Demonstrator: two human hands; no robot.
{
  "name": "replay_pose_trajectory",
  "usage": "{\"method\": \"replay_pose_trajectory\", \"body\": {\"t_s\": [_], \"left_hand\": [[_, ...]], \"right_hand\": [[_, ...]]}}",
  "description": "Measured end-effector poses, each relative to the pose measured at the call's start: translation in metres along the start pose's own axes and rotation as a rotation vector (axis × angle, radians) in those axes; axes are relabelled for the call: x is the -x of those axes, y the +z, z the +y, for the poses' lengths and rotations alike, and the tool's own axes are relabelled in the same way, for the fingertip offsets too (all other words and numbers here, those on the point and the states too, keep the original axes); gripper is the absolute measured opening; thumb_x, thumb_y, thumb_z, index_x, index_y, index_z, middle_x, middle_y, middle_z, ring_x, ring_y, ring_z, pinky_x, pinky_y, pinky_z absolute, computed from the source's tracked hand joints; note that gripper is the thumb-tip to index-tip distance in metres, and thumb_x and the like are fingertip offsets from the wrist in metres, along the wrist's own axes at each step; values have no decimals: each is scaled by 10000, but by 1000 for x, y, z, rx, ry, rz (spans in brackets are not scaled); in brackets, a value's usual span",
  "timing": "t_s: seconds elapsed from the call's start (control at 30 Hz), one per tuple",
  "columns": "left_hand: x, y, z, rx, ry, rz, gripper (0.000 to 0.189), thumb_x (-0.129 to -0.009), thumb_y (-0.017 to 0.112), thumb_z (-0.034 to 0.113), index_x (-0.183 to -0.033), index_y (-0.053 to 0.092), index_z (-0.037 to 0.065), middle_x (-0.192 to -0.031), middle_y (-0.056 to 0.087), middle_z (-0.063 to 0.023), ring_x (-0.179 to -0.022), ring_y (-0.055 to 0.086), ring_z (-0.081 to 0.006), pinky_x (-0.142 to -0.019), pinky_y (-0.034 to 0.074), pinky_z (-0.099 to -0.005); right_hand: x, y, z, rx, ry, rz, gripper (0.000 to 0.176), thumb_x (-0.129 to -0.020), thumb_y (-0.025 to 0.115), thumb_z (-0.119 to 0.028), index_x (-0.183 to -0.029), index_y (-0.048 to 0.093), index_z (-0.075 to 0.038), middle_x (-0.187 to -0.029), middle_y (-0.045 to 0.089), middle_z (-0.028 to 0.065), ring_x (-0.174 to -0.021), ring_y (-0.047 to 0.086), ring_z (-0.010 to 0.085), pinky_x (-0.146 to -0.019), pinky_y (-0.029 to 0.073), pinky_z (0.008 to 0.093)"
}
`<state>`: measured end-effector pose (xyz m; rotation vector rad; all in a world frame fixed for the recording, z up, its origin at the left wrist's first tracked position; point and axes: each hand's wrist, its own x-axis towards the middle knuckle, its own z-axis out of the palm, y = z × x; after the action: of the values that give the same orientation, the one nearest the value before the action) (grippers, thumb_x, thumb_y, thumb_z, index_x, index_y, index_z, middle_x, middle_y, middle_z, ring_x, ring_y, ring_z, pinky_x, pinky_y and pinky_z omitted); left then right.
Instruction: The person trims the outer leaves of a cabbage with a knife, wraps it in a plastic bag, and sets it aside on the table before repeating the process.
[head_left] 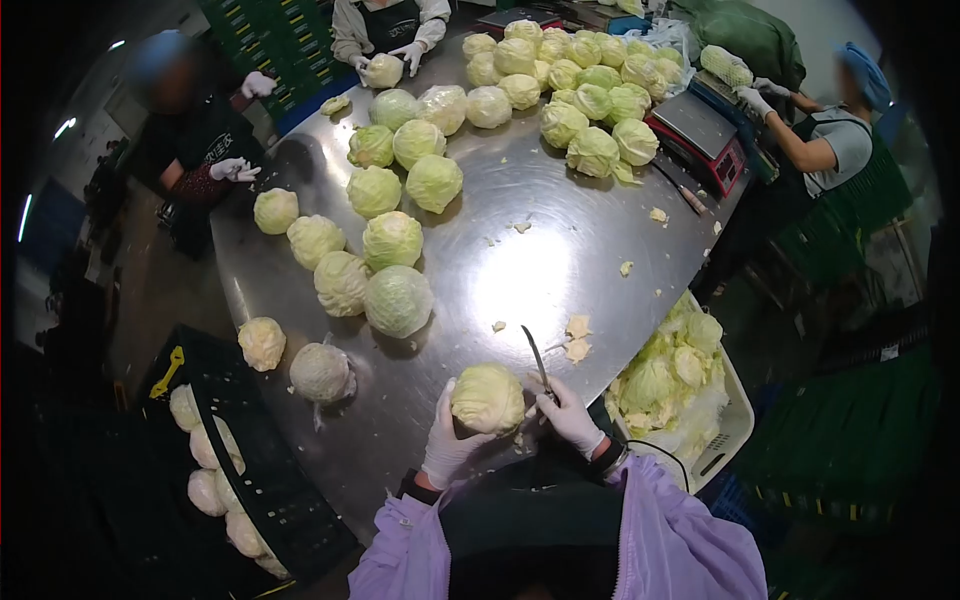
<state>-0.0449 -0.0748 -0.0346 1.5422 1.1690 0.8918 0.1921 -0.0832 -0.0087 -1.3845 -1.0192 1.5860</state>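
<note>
My left hand, in a white glove, holds a pale green cabbage against the near edge of the steel table. My right hand, also gloved, grips a knife whose blade points up and away, just right of the cabbage. Small cut leaf pieces lie on the table beyond the blade.
Several cabbages lie across the table's left and far side. A white bin of trimmed leaves stands at my right, a black crate with wrapped cabbages at my left. A red scale sits far right. Three gloved people work around the table.
</note>
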Motion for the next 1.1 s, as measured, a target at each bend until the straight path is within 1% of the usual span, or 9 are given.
{"method": "replay_pose_trajectory", "body": {"t_s": [0.07,0.17,0.37,0.4,0.5,0.6,0.63,0.77,1.1], "left_hand": [[-2,-1,-2,-36,1,-17,1107,-648,859,265,-1452,158,-30,-1456,300,-224,-1318,369,-313,-1079,331,-372],[-8,7,3,15,71,-11,1114,-651,855,274,-1456,149,-36,-1449,311,-222,-1313,380,-304,-1065,351,-367],[-22,3,42,42,-196,-64,1153,-652,857,303,-1452,109,-59,-1419,337,-229,-1308,381,-291,-1072,332,-374],[-23,5,42,-162,-158,-88,1153,-651,852,328,-1444,116,-71,-1406,338,-243,-1293,394,-309,-1063,342,-378],[-33,18,34,-330,-59,-65,1162,-639,849,363,-1429,127,-91,-1381,337,-267,-1258,421,-346,-1046,362,-387],[-39,31,42,-319,-29,-34,1164,-628,844,384,-1426,137,-85,-1369,332,-273,-1234,436,-379,-1027,384,-400],[-42,35,49,-334,-48,-45,1157,-630,837,395,-1429,143,-72,-1368,330,-268,-1231,437,-393,-1017,396,-409],[-53,49,71,-408,-104,-80,1128,-629,822,425,-1433,176,-34,-1361,344,-257,-1231,434,-409,-998,413,-426],[-74,56,80,-569,-184,-106,1033,-653,774,495,-1404,261,3,-1269,439,-234,-1106,527,-425,-896,466,-474]], "right_hand": [[-24,-4,32,-3,-76,1,446,-929,477,-61,-1373,445,-78,-1011,631,46,-711,590,92,-650,501,239],[-36,-1,36,-280,205,-92,398,-951,448,-122,-1346,473,-81,-899,609,38,-635,560,85,-558,491,227],[-20,-11,7,-249,382,-145,340,-975,454,-178,-1293,509,-70,-883,618,36,-630,578,105,-543,490,243],[-19,-12,9,-246,382,-143,340,-975,454,-178,-1293,509,-70,-883,618,36,-630,578,105,-543,490,243],[-20,-16,1,82,278,-82,334,-991,436,-199,-1276,509,-42,-862,630,51,-675,613,113,-567,499,262],[-4,-14,-18,852,-513,220,365,-966,482,-243,-1266,517,-38,-958,657,192,-791,655,334,-654,522,410],[2,-11,-27,899,-574,203,423,-945,500,-266,-1305,478,-46,-1102,610,239,-858,620,419,-706,518,459],[9,-11,-25,1003,-356,191,513,-941,489,-278,-1376,364,-36,-1260,509,260,-860,624,410,-706,525,461],[-12,-20,-24,930,-388,289,418,-941,473,-303,-1311,447,-109,-1150,571,164,-848,618,400,-691,516,476]]}}
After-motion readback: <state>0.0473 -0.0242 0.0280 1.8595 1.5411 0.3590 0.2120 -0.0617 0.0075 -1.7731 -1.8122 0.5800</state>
